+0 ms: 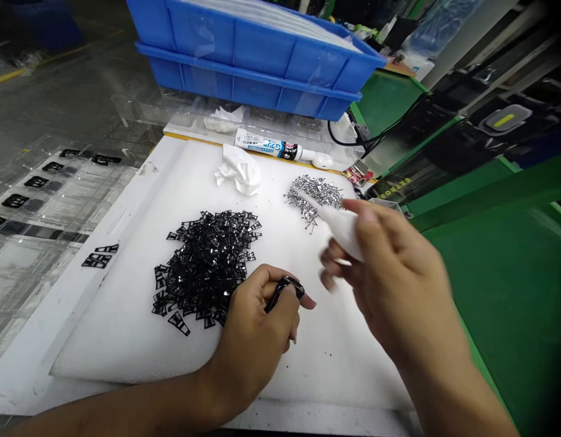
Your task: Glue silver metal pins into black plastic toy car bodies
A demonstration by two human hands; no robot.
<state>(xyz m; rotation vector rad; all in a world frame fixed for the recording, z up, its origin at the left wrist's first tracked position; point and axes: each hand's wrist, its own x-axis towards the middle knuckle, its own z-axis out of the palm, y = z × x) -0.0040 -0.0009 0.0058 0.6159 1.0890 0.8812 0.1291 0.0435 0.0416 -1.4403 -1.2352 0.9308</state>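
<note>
My left hand pinches a small black plastic clip between thumb and forefinger, just right of a heap of the same black clips on a white foam pad. Raised over the pad and blurred by motion, my right hand grips a white tube-like object, its tip pointing up-left toward a pile of small silver metal pieces.
A crumpled white cloth and an adhesive tube lie at the pad's far edge. Stacked blue bins stand behind. Clear trays holding black parts sit at left. A green surface runs along the right.
</note>
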